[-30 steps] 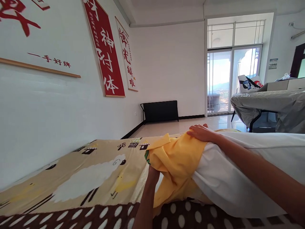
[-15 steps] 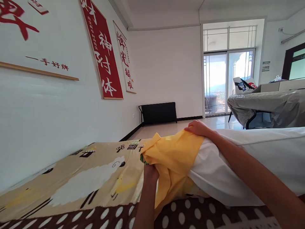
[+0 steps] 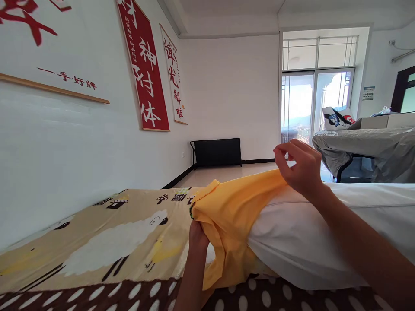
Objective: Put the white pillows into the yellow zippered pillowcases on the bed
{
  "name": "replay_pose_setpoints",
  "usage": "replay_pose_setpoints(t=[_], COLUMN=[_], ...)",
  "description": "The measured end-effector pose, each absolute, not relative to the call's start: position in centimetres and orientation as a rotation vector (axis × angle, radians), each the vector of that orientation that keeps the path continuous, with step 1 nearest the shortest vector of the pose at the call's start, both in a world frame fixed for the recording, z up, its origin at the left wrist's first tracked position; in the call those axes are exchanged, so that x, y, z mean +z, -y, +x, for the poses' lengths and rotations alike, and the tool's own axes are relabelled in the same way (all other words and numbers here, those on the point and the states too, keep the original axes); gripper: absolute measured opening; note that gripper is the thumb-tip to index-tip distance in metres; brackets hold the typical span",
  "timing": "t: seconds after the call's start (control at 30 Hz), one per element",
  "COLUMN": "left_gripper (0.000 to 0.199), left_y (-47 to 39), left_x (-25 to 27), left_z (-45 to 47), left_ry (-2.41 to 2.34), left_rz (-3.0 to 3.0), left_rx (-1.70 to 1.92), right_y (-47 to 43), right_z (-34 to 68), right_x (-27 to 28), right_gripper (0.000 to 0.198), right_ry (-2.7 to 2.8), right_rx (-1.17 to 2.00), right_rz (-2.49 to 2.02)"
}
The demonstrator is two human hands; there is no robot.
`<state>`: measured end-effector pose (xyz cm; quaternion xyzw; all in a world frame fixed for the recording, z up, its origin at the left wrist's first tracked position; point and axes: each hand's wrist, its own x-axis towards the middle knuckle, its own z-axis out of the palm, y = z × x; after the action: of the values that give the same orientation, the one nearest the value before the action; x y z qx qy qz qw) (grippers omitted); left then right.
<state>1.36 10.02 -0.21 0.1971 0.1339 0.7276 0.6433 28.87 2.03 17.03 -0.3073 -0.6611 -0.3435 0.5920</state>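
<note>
A yellow cloth cover lies over the left end of a plump white pillow-like item. My left hand is closed on the cover's lower left part, where a small dark green patch shows at the fold. Above the cover's upper right end, my right hand is raised, thumb and forefinger bent together into a loop. No cloth shows between those fingertips. The cover's edge reaches the base of that hand, and whether they touch is unclear. Beneath is a beige blanket printed with sheep and a brown polka-dot border.
A white wall with hanging scrolls runs along the left. On the floor behind the bed stands a black folded frame. At right, a plastic-covered table bears boxes, with a chair under it. Glass doors are behind.
My right hand has risen and moved right from the cover's upper edge. The yellow cover now stretches farther right and higher. My left hand keeps its hold, shifted slightly left in view.
</note>
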Motion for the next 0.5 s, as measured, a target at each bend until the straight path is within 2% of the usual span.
replay_pose_setpoints(t=[0.1, 0.23, 0.33, 0.5], left_gripper=[0.037, 0.025, 0.017, 0.037], left_y=[-10.0, -9.8, -9.3, -7.4], left_x=[-0.2, -0.1, 0.3, 1.5], left_z=[1.3, 1.7, 1.9, 0.3], left_ry=[-0.318, -0.397, -0.48, -0.584], left_rz=[0.468, 0.519, 0.615, 0.89], left_rx=[1.685, 1.753, 1.816, 1.883], right_y=[0.9, 0.0, -3.0, -6.2], right_z=[27.7, 27.4, 27.5, 27.3], right_x=[13.7, 8.6, 7.3, 8.6], right_gripper=[0.015, 0.043, 0.037, 0.026], right_ry=[1.932, 2.156, 2.07, 1.825], right_rx=[-0.859, -1.055, -1.086, -1.129], right_rz=[-0.597, -0.738, -0.829, -0.69])
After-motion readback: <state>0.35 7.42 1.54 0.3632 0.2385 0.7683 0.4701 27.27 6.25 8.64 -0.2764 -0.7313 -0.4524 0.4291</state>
